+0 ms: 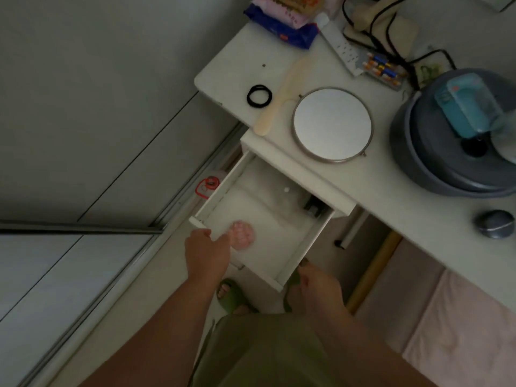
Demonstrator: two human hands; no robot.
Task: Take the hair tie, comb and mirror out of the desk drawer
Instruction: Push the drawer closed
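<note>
Looking down, you see the white drawer (275,233) pulled out at the centre of the frame, its front edge nearest you and its left wall running up toward the desk (237,60) edge. Your left hand (206,252) sits at the drawer's front left corner with the fingers curled over the rim, touching a pink object (242,234) on the drawer floor; whether they grip the rim or the object cannot be told. Your right hand (312,289) is below the drawer's front right corner, fingers bent loosely, and whether it touches the front cannot be told. The rest of the drawer floor is bare white, with a small dark item (312,208) at its back right. On the desk in the upper middle of the frame lie the black hair tie (259,96), the cream comb (282,99) just beside it, and the round mirror (332,124) touching the comb's right side. To the right a grey basin (435,163) crowds the desk, with a power strip (339,46) and black cables (391,29) above the mirror. Green slippers (233,296) stand under the drawer front.
</note>
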